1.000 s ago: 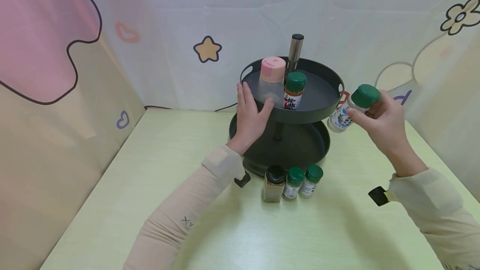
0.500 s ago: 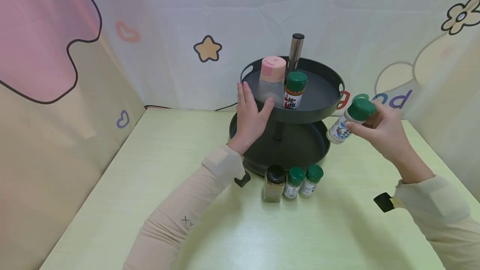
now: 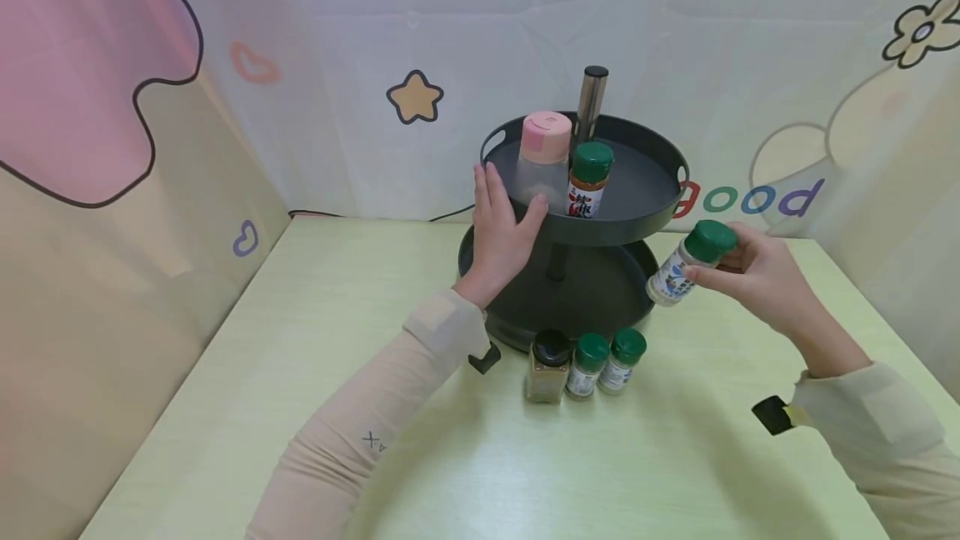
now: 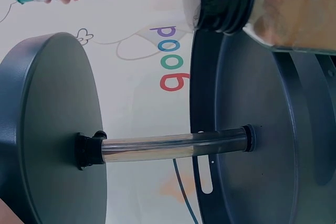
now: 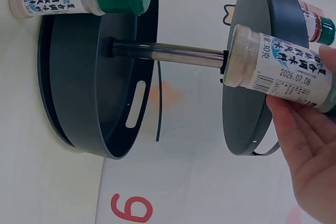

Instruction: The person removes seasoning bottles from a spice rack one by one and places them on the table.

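Tilted, clear of the table, a seasoning jar (image 3: 679, 273) with a green lid and white label is pinched by my right hand (image 3: 768, 282) at its lid end. It is just right of the two-tier black rack. The right wrist view shows the jar's base (image 5: 241, 59) overlapping the space between the tiers. My left hand (image 3: 498, 240) rests on the left front rim of the upper tray (image 3: 637, 182), fingers straight. Beside it in that tray stand a pink-capped bottle (image 3: 545, 144) and a green-lidded jar of red seasoning (image 3: 589, 182).
The lower tray (image 3: 555, 307) shows its bare floor. In front of it stand a black-lidded square jar (image 3: 547, 377) and two green-lidded jars (image 3: 584, 373) in a row. A steel post (image 3: 592, 98) rises through the rack. Printed cloth (image 3: 337, 107) hangs behind the table.
My right hand has lowered the jar from beside the upper tray to about the lower tray's height, moving slightly left. My left hand and the standing jars have stayed put.
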Demonstrator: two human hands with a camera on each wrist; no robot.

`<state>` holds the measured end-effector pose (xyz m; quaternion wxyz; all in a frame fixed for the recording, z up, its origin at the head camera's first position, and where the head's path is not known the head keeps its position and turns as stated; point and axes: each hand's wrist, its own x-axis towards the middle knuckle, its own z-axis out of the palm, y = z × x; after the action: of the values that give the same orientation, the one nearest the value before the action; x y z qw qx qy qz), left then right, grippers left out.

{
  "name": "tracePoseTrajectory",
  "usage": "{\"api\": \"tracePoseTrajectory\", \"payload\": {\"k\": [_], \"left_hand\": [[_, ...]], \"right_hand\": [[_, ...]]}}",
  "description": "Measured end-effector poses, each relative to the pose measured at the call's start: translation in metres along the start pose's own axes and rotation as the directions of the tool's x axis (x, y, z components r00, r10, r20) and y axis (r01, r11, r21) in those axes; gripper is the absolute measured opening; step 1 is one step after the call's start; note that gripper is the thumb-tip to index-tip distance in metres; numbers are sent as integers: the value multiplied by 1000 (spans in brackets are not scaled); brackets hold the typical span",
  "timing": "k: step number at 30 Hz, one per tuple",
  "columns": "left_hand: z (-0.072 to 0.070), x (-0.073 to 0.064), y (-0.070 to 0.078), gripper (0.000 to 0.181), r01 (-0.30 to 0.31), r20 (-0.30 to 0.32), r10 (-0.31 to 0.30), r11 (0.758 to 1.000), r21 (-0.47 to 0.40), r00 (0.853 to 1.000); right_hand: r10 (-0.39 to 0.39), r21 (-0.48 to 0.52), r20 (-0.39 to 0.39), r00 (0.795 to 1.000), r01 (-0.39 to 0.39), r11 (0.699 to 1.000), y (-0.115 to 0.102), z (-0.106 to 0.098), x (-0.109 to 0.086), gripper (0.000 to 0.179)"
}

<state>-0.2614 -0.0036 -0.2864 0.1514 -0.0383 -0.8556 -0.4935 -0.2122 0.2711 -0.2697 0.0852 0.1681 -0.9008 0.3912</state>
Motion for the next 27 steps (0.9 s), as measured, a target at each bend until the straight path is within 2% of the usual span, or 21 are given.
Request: {"api": "tracePoseTrajectory", "payload": {"k": [5, 12, 27], "left_hand": [[0, 0, 0, 82, 2, 0, -2, 1000, -7, 1000], [0, 0, 0, 82, 1, -2, -1, 1000, -10, 1000], [0, 0, 0, 82, -4, -1, 4, 1000, -8, 1000]], "right_hand": [[14, -7, 35, 999, -13, 1000, 5, 2, -2, 38], [-12, 22, 76, 997, 10, 1000, 11, 6, -6, 38], [33, -8, 159, 987, -32, 999, 20, 13, -11, 39]]}}
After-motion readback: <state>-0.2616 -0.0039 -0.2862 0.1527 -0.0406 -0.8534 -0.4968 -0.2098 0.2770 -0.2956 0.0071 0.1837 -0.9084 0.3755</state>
